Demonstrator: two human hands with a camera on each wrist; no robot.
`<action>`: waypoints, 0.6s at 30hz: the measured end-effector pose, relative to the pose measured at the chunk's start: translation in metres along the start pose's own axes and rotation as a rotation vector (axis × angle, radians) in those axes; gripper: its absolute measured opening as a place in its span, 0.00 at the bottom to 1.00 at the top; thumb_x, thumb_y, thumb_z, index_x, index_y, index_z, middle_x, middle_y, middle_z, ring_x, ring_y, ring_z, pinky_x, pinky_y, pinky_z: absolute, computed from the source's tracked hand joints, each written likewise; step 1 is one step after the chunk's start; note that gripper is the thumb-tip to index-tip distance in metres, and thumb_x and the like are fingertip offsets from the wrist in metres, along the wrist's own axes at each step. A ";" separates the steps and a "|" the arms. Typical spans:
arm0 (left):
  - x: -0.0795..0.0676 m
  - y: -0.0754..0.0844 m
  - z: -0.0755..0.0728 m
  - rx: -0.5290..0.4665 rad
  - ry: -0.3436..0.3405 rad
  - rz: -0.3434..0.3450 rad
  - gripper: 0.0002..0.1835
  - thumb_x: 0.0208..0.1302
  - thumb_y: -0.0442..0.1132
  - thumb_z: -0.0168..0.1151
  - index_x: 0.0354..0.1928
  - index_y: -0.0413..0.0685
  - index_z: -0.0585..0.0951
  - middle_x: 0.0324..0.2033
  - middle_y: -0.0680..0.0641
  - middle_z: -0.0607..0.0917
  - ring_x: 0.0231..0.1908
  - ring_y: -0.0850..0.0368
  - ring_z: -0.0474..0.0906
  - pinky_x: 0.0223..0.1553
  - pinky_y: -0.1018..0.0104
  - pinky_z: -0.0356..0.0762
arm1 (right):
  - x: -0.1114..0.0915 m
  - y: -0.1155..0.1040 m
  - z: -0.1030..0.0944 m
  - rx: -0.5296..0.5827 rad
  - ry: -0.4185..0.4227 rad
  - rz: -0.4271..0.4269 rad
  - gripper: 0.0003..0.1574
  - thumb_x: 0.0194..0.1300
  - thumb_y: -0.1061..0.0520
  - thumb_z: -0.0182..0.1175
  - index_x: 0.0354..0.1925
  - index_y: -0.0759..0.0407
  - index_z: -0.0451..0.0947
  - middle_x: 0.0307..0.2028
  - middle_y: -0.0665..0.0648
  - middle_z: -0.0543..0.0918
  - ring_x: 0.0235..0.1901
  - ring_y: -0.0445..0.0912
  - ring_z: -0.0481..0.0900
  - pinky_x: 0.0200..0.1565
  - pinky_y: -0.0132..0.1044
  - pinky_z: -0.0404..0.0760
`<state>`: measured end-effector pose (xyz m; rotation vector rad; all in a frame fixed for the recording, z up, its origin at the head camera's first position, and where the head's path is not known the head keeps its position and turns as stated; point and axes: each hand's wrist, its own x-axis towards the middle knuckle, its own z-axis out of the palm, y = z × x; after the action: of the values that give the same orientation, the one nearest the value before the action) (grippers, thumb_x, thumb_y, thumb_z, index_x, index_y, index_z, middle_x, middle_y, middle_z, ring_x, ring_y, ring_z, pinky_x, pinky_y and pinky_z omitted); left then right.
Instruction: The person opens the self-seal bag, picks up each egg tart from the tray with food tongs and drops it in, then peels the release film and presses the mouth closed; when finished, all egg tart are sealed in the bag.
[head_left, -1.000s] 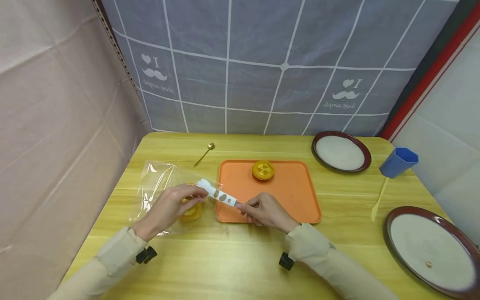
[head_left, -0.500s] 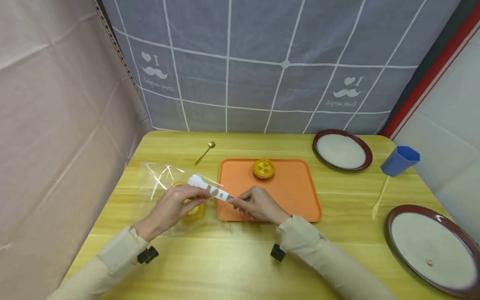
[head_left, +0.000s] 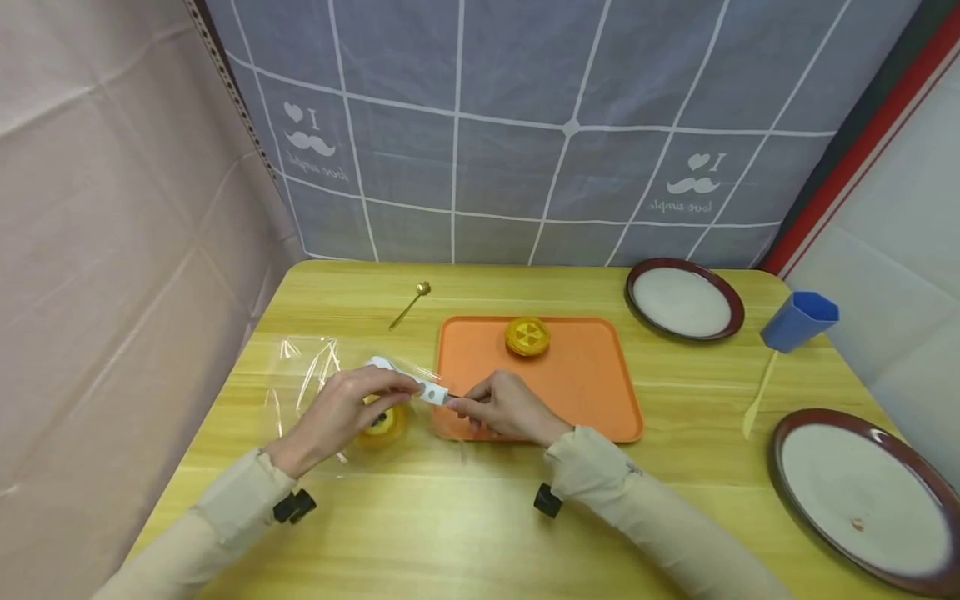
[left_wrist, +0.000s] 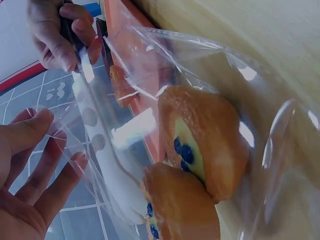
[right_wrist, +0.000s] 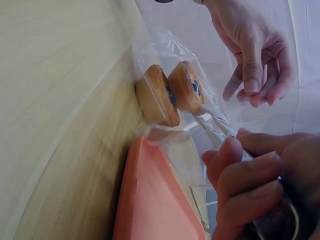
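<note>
My left hand (head_left: 337,412) pinches the mouth of a clear plastic bag (head_left: 292,375) between thumb and fingers. Inside the bag lie two tarts with blue berries on top, a farther tart (left_wrist: 215,140) and a nearer tart (left_wrist: 182,205) in the left wrist view. My right hand (head_left: 502,404) grips the dark handle of white spotted tongs (head_left: 433,392). The tongs' white arms reach into the bag beside the nearer tart; in the right wrist view their tips appear close against it. Whether they squeeze it I cannot tell.
An orange tray (head_left: 577,392) bears a single tart (head_left: 527,337). Behind lies a small gold spoon (head_left: 411,305). To the right are two brown-rimmed plates, one far (head_left: 681,302) and one near (head_left: 855,492), a blue cup (head_left: 798,322) and a pale yellow utensil (head_left: 761,396).
My right hand has moved left and pushed the tongs deeper into the bag. The bag's film has shifted a little, while my left hand has stayed nearly in place.
</note>
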<state>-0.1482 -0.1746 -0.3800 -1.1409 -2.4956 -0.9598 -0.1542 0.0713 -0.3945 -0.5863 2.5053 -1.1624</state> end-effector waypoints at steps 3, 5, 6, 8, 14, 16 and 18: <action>-0.001 0.000 -0.002 0.011 0.007 0.000 0.12 0.53 0.33 0.62 0.41 0.51 0.81 0.38 0.56 0.84 0.36 0.67 0.80 0.36 0.79 0.79 | 0.002 0.000 0.001 -0.020 -0.010 0.017 0.25 0.58 0.36 0.53 0.19 0.50 0.82 0.13 0.52 0.80 0.08 0.38 0.64 0.10 0.27 0.60; -0.001 0.000 -0.003 0.022 0.015 0.002 0.12 0.52 0.33 0.63 0.41 0.51 0.81 0.38 0.56 0.84 0.35 0.67 0.80 0.36 0.79 0.79 | 0.003 0.001 0.001 -0.030 -0.013 0.032 0.26 0.56 0.34 0.53 0.21 0.51 0.83 0.14 0.53 0.80 0.08 0.38 0.64 0.10 0.27 0.60; -0.001 0.000 -0.004 0.024 0.018 0.001 0.12 0.52 0.33 0.64 0.40 0.51 0.81 0.38 0.55 0.84 0.35 0.66 0.80 0.35 0.79 0.79 | 0.004 0.002 0.001 -0.037 -0.013 0.040 0.27 0.55 0.33 0.53 0.22 0.51 0.83 0.15 0.54 0.81 0.09 0.38 0.64 0.10 0.27 0.60; -0.001 -0.001 -0.004 0.038 0.027 -0.008 0.13 0.51 0.33 0.64 0.40 0.51 0.81 0.39 0.55 0.84 0.35 0.66 0.80 0.35 0.79 0.79 | 0.005 0.002 0.001 -0.042 -0.015 0.054 0.29 0.54 0.31 0.52 0.23 0.52 0.83 0.17 0.56 0.81 0.09 0.38 0.64 0.10 0.27 0.60; -0.002 -0.004 -0.006 0.070 0.050 -0.025 0.13 0.50 0.33 0.65 0.40 0.51 0.81 0.38 0.55 0.84 0.33 0.66 0.80 0.33 0.78 0.79 | 0.004 0.008 -0.001 -0.032 -0.022 0.113 0.31 0.51 0.28 0.53 0.25 0.52 0.83 0.13 0.55 0.76 0.09 0.38 0.62 0.10 0.28 0.59; -0.002 -0.004 -0.007 0.074 0.053 -0.029 0.12 0.51 0.33 0.64 0.40 0.50 0.81 0.38 0.55 0.84 0.34 0.66 0.80 0.34 0.78 0.79 | 0.003 0.010 -0.003 -0.039 -0.024 0.124 0.31 0.51 0.27 0.52 0.25 0.50 0.83 0.11 0.51 0.73 0.09 0.39 0.61 0.11 0.28 0.59; -0.001 -0.004 -0.009 0.082 0.057 -0.036 0.11 0.51 0.34 0.64 0.40 0.50 0.81 0.37 0.55 0.84 0.34 0.66 0.80 0.34 0.78 0.79 | 0.000 0.013 -0.006 -0.056 -0.025 0.132 0.31 0.50 0.26 0.51 0.26 0.48 0.83 0.09 0.48 0.68 0.09 0.39 0.59 0.12 0.29 0.58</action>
<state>-0.1511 -0.1830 -0.3760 -1.0334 -2.4938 -0.8780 -0.1604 0.0829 -0.4011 -0.4385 2.5205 -1.0335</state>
